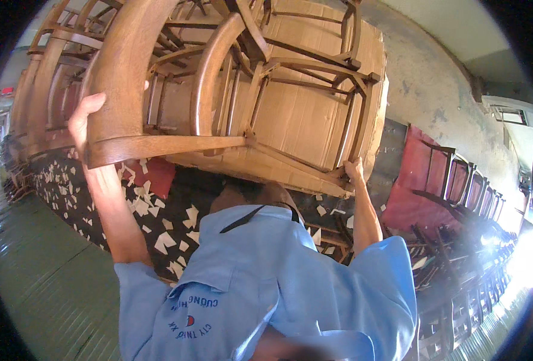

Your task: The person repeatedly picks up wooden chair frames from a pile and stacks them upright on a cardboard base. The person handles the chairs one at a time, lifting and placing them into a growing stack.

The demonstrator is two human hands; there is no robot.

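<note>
A brown wooden chair frame point(182, 143) lies tipped over in front of me, its wide curved back part close to me on the left and its legs reaching right. My left hand point(87, 117) grips the broad upright at the left, thumb on the near side and fingers mostly hidden behind it. At the other end, my right hand point(354, 172) is closed round the lower end of a leg. Under and behind the frame is a brown cardboard sheet point(305, 120).
More wooden chair frames point(44, 90) stand crowded at the left. White scraps point(164, 240) litter the dark floor mat. Along the wall at right, dark chair parts point(459, 180) stand in a row by a red sheet point(407, 180). A grey wall point(441, 90) rises beyond the cardboard.
</note>
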